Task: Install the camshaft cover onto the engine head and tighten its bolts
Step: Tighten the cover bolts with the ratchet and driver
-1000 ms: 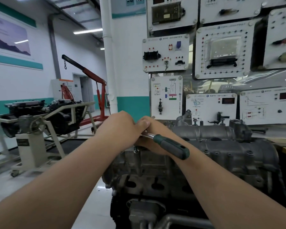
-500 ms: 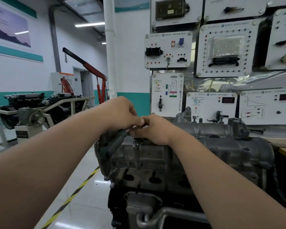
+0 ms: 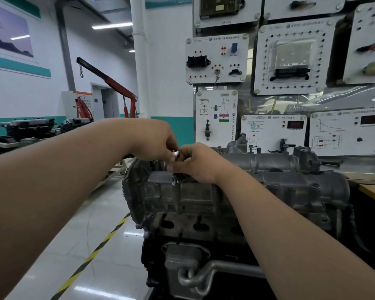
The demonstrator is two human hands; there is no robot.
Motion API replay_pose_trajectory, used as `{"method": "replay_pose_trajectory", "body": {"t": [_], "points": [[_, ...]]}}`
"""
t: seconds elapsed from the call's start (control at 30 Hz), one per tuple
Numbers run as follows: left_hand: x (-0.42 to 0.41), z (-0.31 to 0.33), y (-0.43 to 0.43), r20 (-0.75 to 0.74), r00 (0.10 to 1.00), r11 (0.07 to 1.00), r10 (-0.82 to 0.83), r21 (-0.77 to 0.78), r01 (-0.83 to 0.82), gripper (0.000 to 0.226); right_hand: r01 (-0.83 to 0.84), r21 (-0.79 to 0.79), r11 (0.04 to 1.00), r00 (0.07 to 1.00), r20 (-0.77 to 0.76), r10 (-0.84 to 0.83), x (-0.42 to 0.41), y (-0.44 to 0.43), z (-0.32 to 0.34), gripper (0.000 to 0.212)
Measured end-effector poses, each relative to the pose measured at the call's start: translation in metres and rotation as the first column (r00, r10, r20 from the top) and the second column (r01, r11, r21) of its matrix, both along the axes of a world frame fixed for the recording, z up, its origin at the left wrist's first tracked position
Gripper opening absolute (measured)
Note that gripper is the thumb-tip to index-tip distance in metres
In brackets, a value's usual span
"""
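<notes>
Left hand [image 3: 154,140] and right hand [image 3: 200,164] together pinch a small shiny silver metal piece [image 3: 175,154] just above the left end of the grey cast-metal camshaft cover [image 3: 275,163].

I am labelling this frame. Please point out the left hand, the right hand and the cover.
left hand [image 3: 153,140], head view: knuckles.
right hand [image 3: 200,164], head view: back.
cover [image 3: 268,162], head view: rounded top.

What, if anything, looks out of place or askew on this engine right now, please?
One bolt at the camshaft cover's near left edge stands proud, shank showing, while bolts farther right sit flush; it simply looks untightened. Directly above it, left hand and right hand pinch a small shiny metal part. Nothing else stands out.
</notes>
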State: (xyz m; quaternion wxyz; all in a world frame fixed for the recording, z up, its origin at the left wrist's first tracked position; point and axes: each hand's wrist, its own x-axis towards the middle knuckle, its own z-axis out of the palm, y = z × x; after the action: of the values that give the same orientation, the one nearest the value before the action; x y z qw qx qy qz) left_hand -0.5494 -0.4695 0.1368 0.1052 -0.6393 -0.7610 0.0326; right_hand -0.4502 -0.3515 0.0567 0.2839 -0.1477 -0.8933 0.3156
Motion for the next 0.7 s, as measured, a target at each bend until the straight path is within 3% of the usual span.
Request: {"method": "replay_pose_trajectory", "body": {"t": [0.23,0.5,0.7], "points": [[-0.004,-0.001,-0.001,0.100,0.995,0.999,-0.017,0.041,0.013,0.026,-0.035,-0.055,0.998,0.997,0.064,0.039,0.002,0.003,0.007,0.010],[-0.003,0.000,-0.008,0.097,0.990,0.990,0.099,0.095,-0.108,0.031,0.079,0.005,0.997,0.992,0.097,-0.080,0.000,-0.005,0.007,0.032],[0.031,0.000,0.012,0.339,0.883,0.946,0.323,-0.096,-0.309,0.040,0.138,0.108,0.984,0.978,0.144,-0.153,-0.001,-0.013,0.010,0.013]]}}
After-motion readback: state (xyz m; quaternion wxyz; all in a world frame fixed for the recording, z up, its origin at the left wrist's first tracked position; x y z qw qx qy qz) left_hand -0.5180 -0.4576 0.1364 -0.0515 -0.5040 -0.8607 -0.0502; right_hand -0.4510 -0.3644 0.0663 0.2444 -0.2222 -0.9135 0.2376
